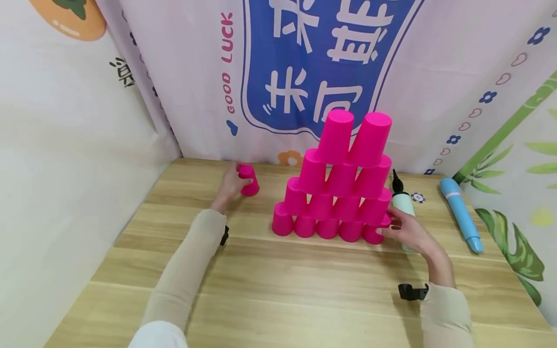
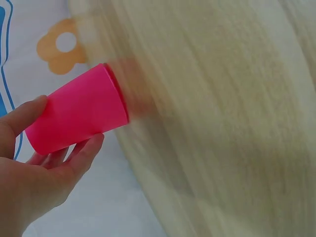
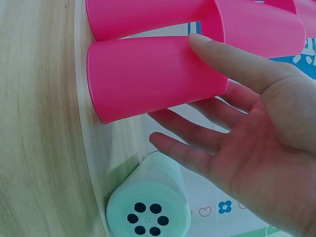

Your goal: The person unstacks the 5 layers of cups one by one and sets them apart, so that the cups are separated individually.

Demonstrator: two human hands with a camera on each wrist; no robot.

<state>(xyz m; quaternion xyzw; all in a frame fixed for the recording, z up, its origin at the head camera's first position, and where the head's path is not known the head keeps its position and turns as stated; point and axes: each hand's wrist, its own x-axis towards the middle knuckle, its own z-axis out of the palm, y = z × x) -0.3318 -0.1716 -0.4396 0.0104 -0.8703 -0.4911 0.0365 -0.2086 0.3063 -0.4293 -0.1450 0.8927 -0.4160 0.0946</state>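
At the back left, my left hand holds a single upside-down pink cup. In the left wrist view, its thumb lies on one side of the cup and the fingers on the other. Whether its rim touches the table cannot be told. Pink cups stand inverted in a stepped stack, with two on the top row. My right hand is at the stack's lower right corner. In the right wrist view, its thumb rests on the end bottom cup, and some fingers pass behind it, partly hidden.
A mint-green hand pump with a black nozzle stands just behind my right hand. Farther right lies a blue tube-like object. A small round chip is near the pump. Printed cloth borders the wooden table at the back.
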